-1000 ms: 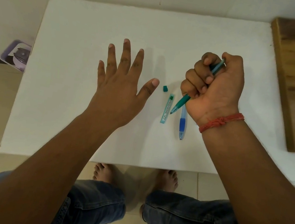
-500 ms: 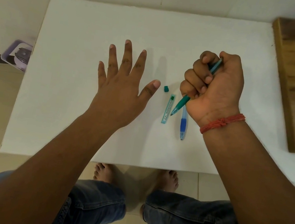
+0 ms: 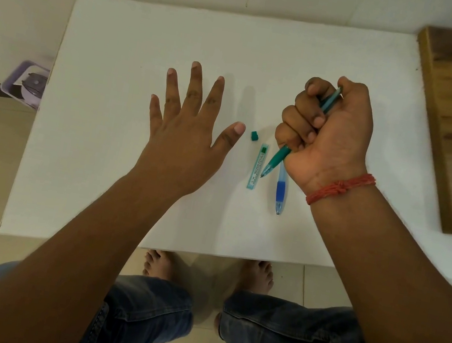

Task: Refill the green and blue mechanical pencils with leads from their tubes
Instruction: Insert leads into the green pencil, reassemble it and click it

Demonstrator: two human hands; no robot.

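2 pencils: green pencil, blue pencil; 1 lead tube; 1 cap.

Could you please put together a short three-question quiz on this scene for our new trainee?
1. Which hand grips the green pencil?
2. True or false: the blue pencil lies on the white table, partly under the right hand.
3. The small green cap lies: A) on the lead tube, B) loose on the table near the left hand thumb, C) on the floor.

Key: 1. The right hand, in a fist. 2. True. 3. B.
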